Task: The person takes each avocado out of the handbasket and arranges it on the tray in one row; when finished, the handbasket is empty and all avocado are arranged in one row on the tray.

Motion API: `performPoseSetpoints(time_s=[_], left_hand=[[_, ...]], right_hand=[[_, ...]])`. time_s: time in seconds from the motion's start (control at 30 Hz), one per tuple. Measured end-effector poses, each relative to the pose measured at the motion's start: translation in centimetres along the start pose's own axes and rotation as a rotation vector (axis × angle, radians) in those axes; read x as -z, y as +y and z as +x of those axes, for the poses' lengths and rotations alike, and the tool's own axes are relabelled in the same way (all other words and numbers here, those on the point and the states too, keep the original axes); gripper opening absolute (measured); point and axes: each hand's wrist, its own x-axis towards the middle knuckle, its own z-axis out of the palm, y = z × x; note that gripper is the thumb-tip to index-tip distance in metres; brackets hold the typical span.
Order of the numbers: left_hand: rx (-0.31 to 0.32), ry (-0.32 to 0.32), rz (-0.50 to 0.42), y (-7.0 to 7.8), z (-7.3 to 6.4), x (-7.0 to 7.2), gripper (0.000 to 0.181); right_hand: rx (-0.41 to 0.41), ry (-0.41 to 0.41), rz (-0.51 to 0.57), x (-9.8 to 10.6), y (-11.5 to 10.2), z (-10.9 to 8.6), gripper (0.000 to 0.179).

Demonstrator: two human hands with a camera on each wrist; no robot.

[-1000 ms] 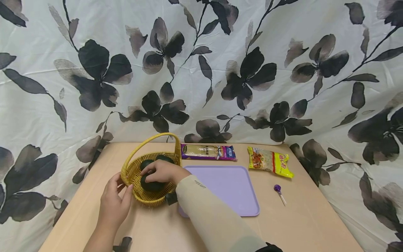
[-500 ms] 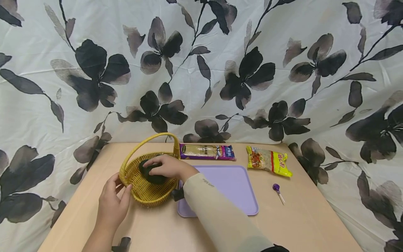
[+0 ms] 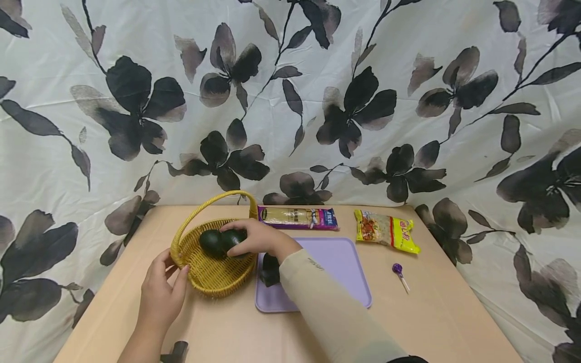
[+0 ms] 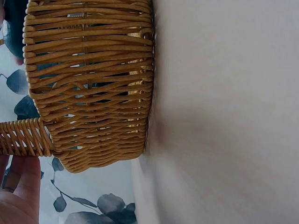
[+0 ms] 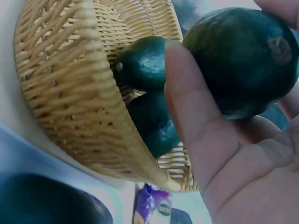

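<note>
My left hand (image 3: 161, 292) holds the near left end of the handle on a yellow wicker basket (image 3: 222, 287); the left wrist view shows its fingers at the handle (image 4: 23, 137). My right hand (image 3: 258, 239) grips a dark green avocado (image 5: 243, 60) between thumb and fingers, over the basket's right side. Inside the basket, one avocado (image 5: 145, 63) and a second avocado (image 5: 154, 121) lie side by side, partly behind the right thumb in the right wrist view. From the head, one avocado (image 3: 212, 244) shows plainly left of the right fingers.
A lilac tray (image 3: 336, 262) lies right of the basket, partly under the right sleeve (image 3: 327, 297). A dark rounded shape (image 5: 51, 200) overlaps the tray in the right wrist view. Behind are a purple noodle pack (image 3: 297, 218) and a yellow bag (image 3: 388, 232); a lollipop (image 3: 398, 269) lies right.
My right hand has moved right and slightly up from the basket's middle, gripping an avocado. The avocados inside have shifted toward the back. My left hand stays on the handle.
</note>
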Motion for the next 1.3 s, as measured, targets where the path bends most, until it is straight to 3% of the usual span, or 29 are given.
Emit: performPoseSetpoints(time_s=[0.17,0.4,0.67,0.8,1.07,1.3], left_hand=[[-0.01,0.004,-0.003,0.1,0.0,0.0,0.056],[-0.012,0.003,-0.003,0.3,-0.1,0.1,0.055],[-0.02,0.016,-0.004,0.3,-0.1,0.1,0.056],[-0.013,0.013,-0.001,0.2,-0.3,0.0,0.056],[-0.017,0.01,-0.006,0.2,-0.2,0.1,0.055],[-0.013,0.005,-0.013,0.2,-0.3,0.0,0.055]], right_hand=[[0.021,0.004,0.032,0.7,0.2,-0.8,0.07],[-0.039,0.044,0.065,1.6,0.3,-2.4,0.069],[-0.063,0.088,0.173,2.4,0.5,-4.0,0.061],[-0.045,0.123,0.165,2.8,0.9,-4.8,0.058],[-0.068,0.172,0.182,3.8,2.1,-6.4,0.072],[-0.08,0.249,0.181,4.4,3.7,-7.5,0.067]])
